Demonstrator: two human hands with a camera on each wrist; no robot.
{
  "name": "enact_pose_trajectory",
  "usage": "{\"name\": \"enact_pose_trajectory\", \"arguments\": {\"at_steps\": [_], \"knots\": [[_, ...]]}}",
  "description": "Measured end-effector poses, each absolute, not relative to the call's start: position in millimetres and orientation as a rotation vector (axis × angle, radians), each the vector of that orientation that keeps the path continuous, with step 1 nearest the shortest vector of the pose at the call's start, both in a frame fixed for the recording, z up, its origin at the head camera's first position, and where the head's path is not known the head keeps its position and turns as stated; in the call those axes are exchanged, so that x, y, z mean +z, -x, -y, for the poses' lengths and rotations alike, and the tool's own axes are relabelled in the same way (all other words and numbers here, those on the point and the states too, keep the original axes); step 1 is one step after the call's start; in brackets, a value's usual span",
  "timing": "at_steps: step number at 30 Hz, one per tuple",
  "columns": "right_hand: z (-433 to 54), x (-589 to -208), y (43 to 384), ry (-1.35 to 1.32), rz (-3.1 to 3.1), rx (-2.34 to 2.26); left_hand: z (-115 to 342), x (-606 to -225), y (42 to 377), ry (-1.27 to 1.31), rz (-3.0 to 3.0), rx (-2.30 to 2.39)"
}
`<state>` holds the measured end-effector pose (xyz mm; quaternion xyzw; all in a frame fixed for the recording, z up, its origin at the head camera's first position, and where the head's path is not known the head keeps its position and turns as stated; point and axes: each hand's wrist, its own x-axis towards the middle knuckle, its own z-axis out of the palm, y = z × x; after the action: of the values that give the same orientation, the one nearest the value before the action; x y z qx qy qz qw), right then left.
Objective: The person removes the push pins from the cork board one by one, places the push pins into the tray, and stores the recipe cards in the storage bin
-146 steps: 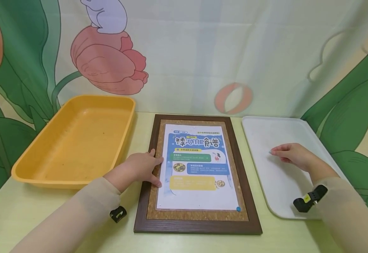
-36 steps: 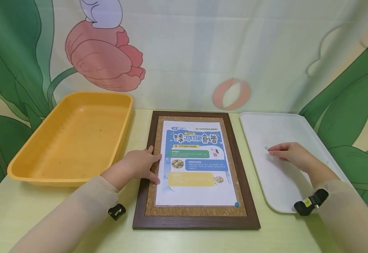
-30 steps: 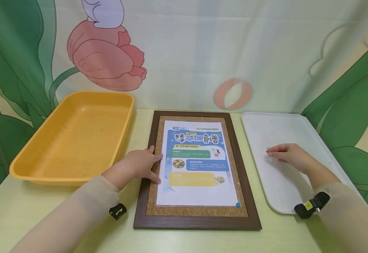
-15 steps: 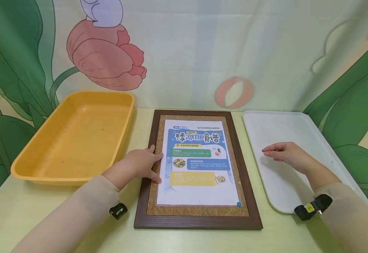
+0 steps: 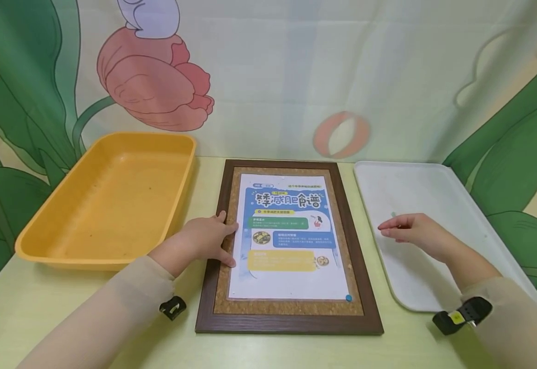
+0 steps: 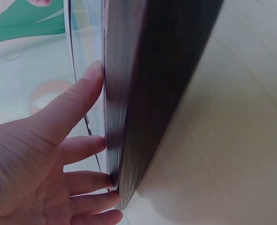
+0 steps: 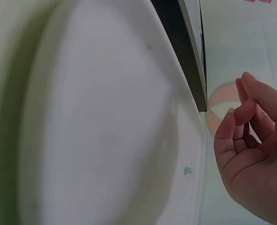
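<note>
A brown-framed cork board [image 5: 291,309] lies flat, bearing a printed sheet [image 5: 291,284] with a blue pushpin [image 5: 349,298] at its lower right corner. My left hand [image 5: 208,238] rests on the board's left side, fingers spread across the frame; the left wrist view shows the fingertips along the frame's edge. My right hand [image 5: 413,233] hovers over the left rim of the white tray [image 5: 439,279], fingers bent with tips close together. I cannot tell whether it pinches anything. A teal pushpin [image 7: 188,170] lies on the tray, just beyond that hand in the head view.
A deep yellow bin [image 5: 107,205] stands left of the board, with small dark specks inside. Behind everything hangs a printed curtain [image 5: 268,77]. The tray lies at the board's right, a narrow strip of table [image 5: 365,230] between them.
My right hand has shifted left from beside the teal pushpin to the tray's left rim, leaving that pin on the tray. The left hand stays on the frame.
</note>
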<state>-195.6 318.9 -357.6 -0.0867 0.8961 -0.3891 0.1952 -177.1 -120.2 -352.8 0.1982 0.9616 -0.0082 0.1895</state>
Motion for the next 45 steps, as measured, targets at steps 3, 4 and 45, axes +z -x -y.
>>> {"name": "enact_pose_trajectory", "arguments": {"at_steps": [3, 4, 45], "knots": [[-316, -357, 188, 0.258, -2.498, -1.101, 120, -353, 178, -0.558, -2.703, -0.023], [-315, -357, 186, 0.265, -2.492, -1.109, 120, -353, 178, -0.557, -2.701, -0.023], [-280, -369, 144, 0.357, -2.403, -1.172, 119, -354, 176, -0.548, -2.7, -0.004]]}}
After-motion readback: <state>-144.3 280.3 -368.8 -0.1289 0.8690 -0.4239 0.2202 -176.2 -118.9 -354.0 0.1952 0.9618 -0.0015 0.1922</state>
